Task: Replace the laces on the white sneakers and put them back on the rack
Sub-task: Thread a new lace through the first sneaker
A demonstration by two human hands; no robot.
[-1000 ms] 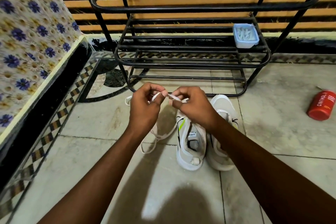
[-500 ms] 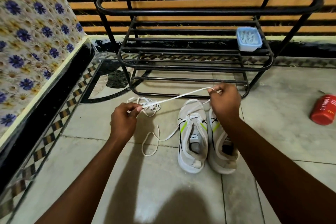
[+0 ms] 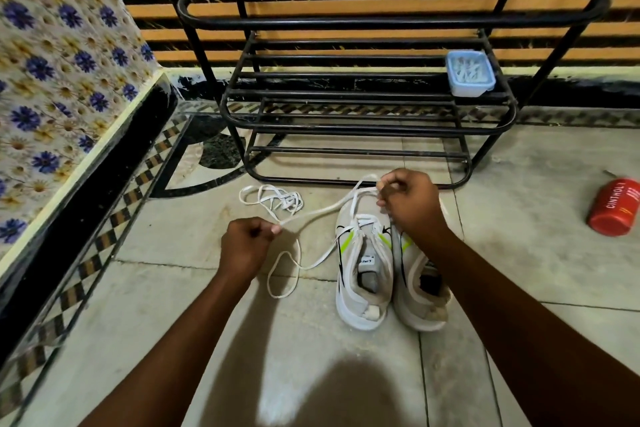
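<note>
L hand (image 3: 244, 246) & R hand (image 3: 412, 204) apart, each pinching white lace (image 3: 318, 213); sneakers (image 3: 363, 274) (side by side) just before rack (image 3: 346, 180), R hand nearer it.

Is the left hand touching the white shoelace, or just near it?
Touching. The head view shows the left hand pinching the white lace at its fingertips, and the lace runs from that pinch up to the right hand.

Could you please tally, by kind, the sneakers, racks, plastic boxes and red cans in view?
White sneakers: 2
Black rack: 1
Blue plastic box: 1
Red can: 1
Total: 5
</note>
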